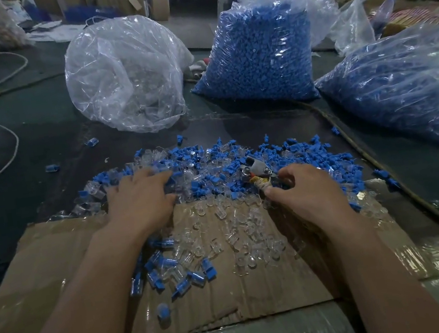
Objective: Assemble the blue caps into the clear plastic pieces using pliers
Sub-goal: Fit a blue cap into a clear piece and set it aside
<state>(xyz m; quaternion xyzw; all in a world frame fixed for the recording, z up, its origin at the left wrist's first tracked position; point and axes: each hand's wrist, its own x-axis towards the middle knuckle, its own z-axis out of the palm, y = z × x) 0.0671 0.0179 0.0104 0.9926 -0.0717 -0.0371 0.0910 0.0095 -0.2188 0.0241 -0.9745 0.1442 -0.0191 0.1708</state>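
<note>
Right hand (300, 192) grips pliers (257, 167); left hand (140, 199) touches caps (199, 153).

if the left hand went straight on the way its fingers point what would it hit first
The left hand would run into the mixed pile of blue caps and clear pieces; its fingertips seem to touch it.

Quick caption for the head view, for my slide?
Right hand grips pliers while left hand lies on the heap of blue caps and clear pieces.
</note>
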